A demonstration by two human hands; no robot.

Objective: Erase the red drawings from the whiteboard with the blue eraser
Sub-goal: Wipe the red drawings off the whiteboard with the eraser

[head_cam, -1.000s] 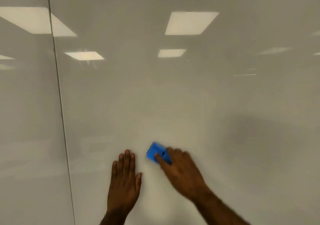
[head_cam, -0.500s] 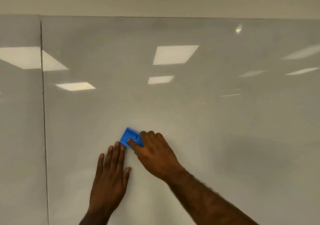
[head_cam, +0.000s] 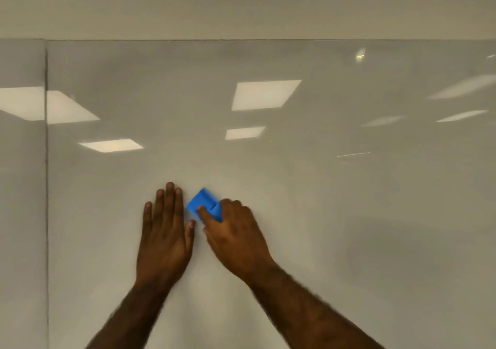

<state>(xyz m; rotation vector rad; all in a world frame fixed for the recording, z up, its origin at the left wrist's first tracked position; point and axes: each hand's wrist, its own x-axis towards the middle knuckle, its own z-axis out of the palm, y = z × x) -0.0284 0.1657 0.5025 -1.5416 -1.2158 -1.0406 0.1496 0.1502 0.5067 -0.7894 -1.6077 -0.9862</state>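
Flat and released, the left hand point(head_cam: 163, 238) lays its straight fingers against the glossy white whiteboard point(head_cam: 349, 214) and holds nothing; I judge it a brace. Just to its right, close beside the forefinger, the small blue block eraser point(head_cam: 201, 203) sits tilted on the board. The right hand point(head_cam: 236, 237) grasps it, what looks like the thumb across its near face and the other fingers curled over its far side.

The step in hand looks like a wiping stroke at mid-board. No red marks show anywhere in view, so this patch seems clean; whether drawings remain outside the frame cannot be told. The next move calls for keeping the eraser's face flat and pressed, and carrying it toward any red that turns up.

A dark vertical seam point(head_cam: 47, 187) runs well to the left of both hands. The board's top edge point(head_cam: 241, 40) lies far above them, under a plain beige wall point(head_cam: 241, 5). Leftward the braced hand blocks the eraser at once. Upward and to the right the surface is open, crossed only by reflected ceiling lights point(head_cam: 264, 95).
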